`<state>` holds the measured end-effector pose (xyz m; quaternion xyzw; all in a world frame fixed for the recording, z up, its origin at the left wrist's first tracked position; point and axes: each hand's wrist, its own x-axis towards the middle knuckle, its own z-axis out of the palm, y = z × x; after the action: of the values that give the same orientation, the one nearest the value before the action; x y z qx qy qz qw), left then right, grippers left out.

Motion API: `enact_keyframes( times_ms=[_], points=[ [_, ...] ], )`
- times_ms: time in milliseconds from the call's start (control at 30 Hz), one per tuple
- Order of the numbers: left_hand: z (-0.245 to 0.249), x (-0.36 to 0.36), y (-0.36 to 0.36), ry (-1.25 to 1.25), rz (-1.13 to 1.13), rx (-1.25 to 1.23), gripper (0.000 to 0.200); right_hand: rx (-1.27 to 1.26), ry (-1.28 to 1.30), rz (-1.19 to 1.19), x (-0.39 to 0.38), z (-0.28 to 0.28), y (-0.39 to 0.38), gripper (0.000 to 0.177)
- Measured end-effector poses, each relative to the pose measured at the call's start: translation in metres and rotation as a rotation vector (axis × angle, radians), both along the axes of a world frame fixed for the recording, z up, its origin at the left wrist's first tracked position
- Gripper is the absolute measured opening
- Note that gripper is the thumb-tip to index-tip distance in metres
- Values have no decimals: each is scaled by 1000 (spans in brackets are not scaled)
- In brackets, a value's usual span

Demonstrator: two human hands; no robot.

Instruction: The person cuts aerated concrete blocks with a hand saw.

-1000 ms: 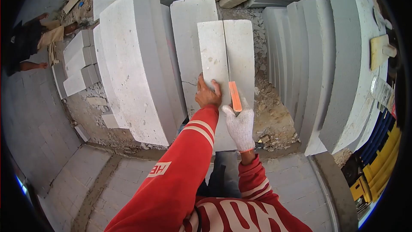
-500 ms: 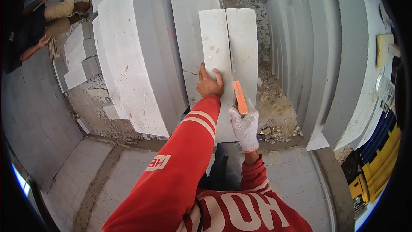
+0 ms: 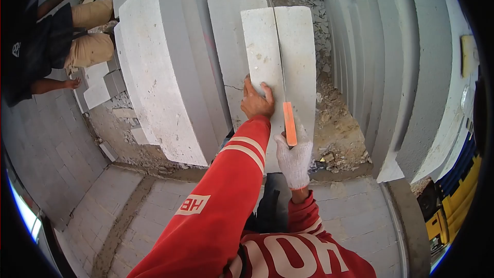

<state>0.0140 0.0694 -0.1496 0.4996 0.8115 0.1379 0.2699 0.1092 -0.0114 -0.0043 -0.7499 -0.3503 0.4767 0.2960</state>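
Observation:
Two pale blocks lie side by side at the centre, a narrow left block [image 3: 263, 41] and a right block [image 3: 300, 56], with a thin dark gap between them. My bare left hand [image 3: 257, 102] rests on the lower part of the left block, thumb and fingers spread. My right hand [image 3: 294, 160], in a white knitted glove, is closed round the lower end of an orange tool [image 3: 289, 123]. The tool lies along the line of the gap, near its lower end; its blade, if any, cannot be made out.
A person [image 3: 54, 46] in dark top and tan shorts stands at the upper left. Large stacked blocks [image 3: 159, 67] rise on the left, more blocks [image 3: 381, 62] on the right. Rubble [image 3: 337, 141] lies between. Yellow objects [image 3: 458, 201] are at the lower right.
My gloved right hand and the orange tool have moved slightly down, toward me. The other person appears larger and closer, with arms shifted. The whole view has shifted a little.

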Motion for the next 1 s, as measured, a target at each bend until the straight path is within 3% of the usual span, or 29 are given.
enact_keyframes(
  times_ms=[167, 233, 367, 433, 567, 767, 1000],
  points=[
    [6, 2, -8, -35, 6, -11, 51, 97, 28, 22, 8, 8, -13, 26],
    [6, 1, -9, -18, -2, -6, 50, -12, 219, -39, 6, 3, -29, 40],
    [4, 1, -11, -2, 5, 54, 45, 114, 49, 52, 3, -8, -81, 59],
    [8, 2, -9, -10, 13, 5, 47, -21, 75, 58, 4, 16, -106, 69],
    [8, 2, -10, -38, 3, 43, 46, 61, -6, 133, 6, -1, -130, 62],
    [6, -3, -14, -51, -17, 39, 53, 123, -32, 44, -4, -23, -146, 53],
    [9, -5, -16, -69, -78, 98, 75, 127, -4, -70, -26, -64, -166, 70]
  ],
)
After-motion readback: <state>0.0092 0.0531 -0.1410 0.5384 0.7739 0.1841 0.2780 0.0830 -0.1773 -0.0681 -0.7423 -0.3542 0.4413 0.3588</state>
